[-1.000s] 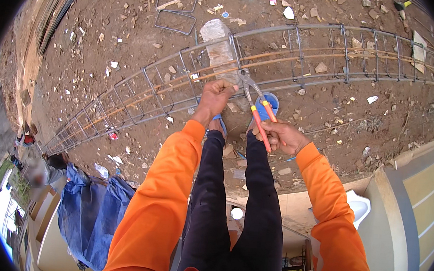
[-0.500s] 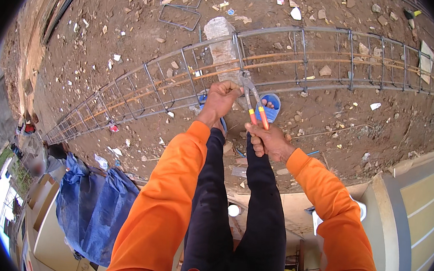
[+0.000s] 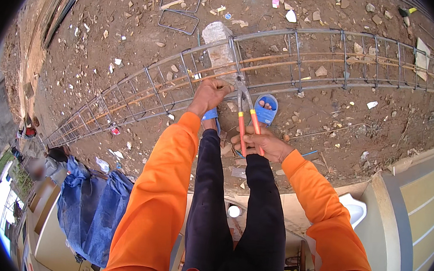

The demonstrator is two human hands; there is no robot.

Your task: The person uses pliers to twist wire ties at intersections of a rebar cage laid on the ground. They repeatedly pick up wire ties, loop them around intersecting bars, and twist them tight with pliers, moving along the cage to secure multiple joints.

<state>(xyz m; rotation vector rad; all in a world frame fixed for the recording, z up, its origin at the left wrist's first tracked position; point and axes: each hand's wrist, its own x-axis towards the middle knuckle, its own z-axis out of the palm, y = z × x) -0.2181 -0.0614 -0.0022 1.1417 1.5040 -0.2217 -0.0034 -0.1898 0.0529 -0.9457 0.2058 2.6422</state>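
My right hand (image 3: 265, 144) holds a pair of pliers (image 3: 242, 97) by its red and yellow handles, which stand spread apart. The jaws are at a crossbar of the long steel rebar cage (image 3: 304, 81) that lies across the ground. Just left of the jaws, my left hand (image 3: 210, 96) has its fingers pinched together by the near bar of the cage. Whatever those fingers grip is hidden or too small to make out. Under the cage sits a rough concrete block (image 3: 216, 38).
Two bent wire stirrups (image 3: 179, 22) lie beyond the cage. My feet in blue sandals (image 3: 266, 109) stand at its near side. A blue tarp (image 3: 92, 207) hangs at lower left, a white basin (image 3: 355, 209) at lower right. Stones and scraps litter the soil.
The pliers' handles have spread wider, and the right hand has shifted slightly down and left around them. My left hand has moved a little left, still pinched near the cage.
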